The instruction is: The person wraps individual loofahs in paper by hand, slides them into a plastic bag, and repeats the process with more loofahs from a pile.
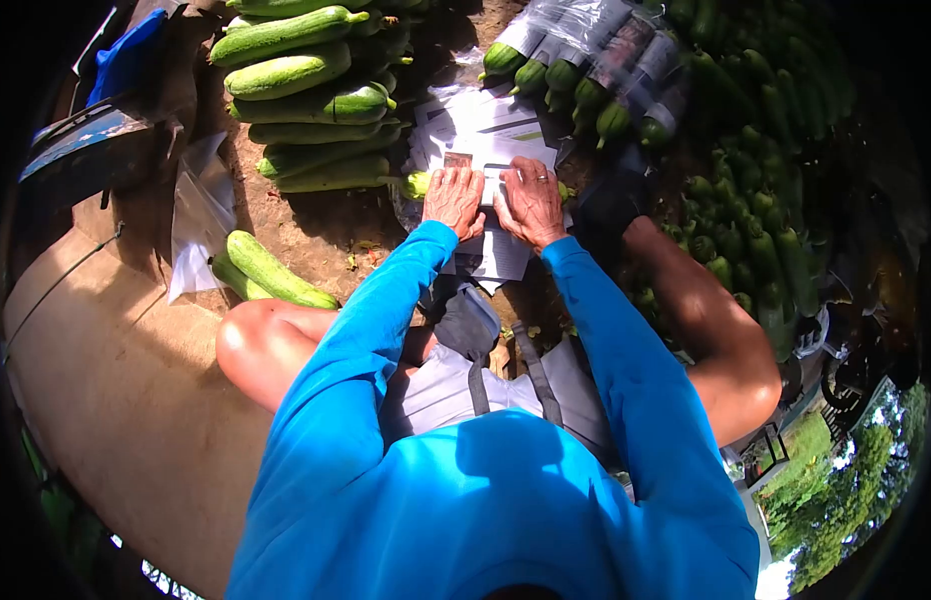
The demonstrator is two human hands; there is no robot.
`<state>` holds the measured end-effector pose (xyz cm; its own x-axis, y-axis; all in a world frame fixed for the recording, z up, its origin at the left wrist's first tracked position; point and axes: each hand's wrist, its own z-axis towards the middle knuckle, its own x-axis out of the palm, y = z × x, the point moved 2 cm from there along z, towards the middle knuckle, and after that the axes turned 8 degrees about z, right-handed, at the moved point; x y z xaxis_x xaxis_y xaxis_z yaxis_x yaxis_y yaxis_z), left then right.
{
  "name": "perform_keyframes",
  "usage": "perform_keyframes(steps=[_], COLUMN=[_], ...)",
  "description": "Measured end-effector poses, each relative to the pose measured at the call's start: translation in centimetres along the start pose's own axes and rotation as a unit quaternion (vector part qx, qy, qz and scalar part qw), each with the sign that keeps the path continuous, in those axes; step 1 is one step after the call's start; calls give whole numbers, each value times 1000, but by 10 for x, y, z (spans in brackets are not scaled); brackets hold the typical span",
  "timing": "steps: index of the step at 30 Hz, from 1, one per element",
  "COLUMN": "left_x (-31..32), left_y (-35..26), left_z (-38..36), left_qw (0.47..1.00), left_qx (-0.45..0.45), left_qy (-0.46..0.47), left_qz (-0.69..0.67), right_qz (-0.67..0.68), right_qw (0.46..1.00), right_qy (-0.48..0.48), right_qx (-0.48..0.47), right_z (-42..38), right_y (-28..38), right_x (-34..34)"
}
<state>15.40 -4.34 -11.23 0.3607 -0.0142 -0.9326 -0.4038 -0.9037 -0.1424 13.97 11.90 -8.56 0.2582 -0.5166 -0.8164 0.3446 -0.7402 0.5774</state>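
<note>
A long green gourd (417, 185) lies crosswise before me, with a sheet of printed paper (495, 187) around its middle; its two ends stick out at the sides. My left hand (454, 202) curls over the left part of this wrapped gourd. Beside it, my right hand (532, 204) presses on the right part, its fingers bent over the paper. Both palms face down, and the fingertips are partly hidden. Beneath the gourd lies a stack of loose printed sheets (478, 112).
At the upper left is a pile of unwrapped gourds (306, 110). Paper-wrapped gourds (586, 60) under clear plastic lie at the upper right, and more gourds (751, 220) fill the right side. Two gourds (276, 275) rest by my left knee, near a clear plastic bag (204, 210).
</note>
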Motion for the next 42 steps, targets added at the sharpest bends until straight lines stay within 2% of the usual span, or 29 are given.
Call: perform_keyframes(steps=[1,5,7,8,11,13,16,17,19,20,23,25,27,29,32,33,35,36,37,39,40,41,42], left_x=[0,-2,-1,-2,-18,-14,-10,-9,-10,-12,-23,-27,-32,-36,-59,-63,-79,-88,-90,-97,-109,-111,-117], left_y=[-1,1,2,5,4,2,5,8,14,16,19,21,26,27,23,21,15,11,9,0,-3,-6,-11], left_z=[2,7,7,6,-7,-13,-7,0,15,25,43,49,56,57,44,35,15,6,-1,-14,-20,-23,-25], left_qw=[1000,1000,999,994,990,994,1000,1000,999,1000,999,999,997,997,995,993,990,992,991,987,990,984,976], left_qx=[1,1,-3,13,46,47,24,19,8,-2,-16,-12,-14,-18,-15,-6,24,38,56,76,87,97,105], left_qy=[0,15,-7,-70,-111,-86,-10,-19,-35,9,9,0,25,12,-96,-114,-136,-118,-119,-140,-105,-151,-191], left_qz=[-1,-4,-54,-86,-73,-45,-8,-13,-32,-6,-39,-34,-73,-71,-38,-23,-14,-7,5,36,24,9,-13], right_qz=[-27,-12,-31,-19,-26,-28,-19,-20,-26,-37,-52,-65,-97,-93,10,7,149,273,423,527,567,601,641], right_qw=[999,999,999,999,998,998,991,990,995,996,998,996,983,985,958,959,917,834,753,639,561,478,423], right_qy=[27,52,33,47,59,58,128,132,95,75,27,54,151,144,276,274,360,437,425,420,436,448,451], right_qx=[-25,5,-5,6,28,15,40,37,27,4,-25,-27,37,25,73,70,87,196,269,370,416,457,455], right_z=[-9,-31,-28,-20,7,20,37,40,44,43,33,39,50,60,83,86,90,84,75,61,53,46,36], right_y=[3,4,1,-6,-15,-22,-30,-32,-35,-36,-42,-46,-53,-62,-61,-63,-74,-92,-69,-30,-26,-23,-8], right_x=[2,15,15,18,14,11,5,3,0,-2,1,0,5,4,-18,-21,-22,-10,-33,-82,-91,-102,-117])
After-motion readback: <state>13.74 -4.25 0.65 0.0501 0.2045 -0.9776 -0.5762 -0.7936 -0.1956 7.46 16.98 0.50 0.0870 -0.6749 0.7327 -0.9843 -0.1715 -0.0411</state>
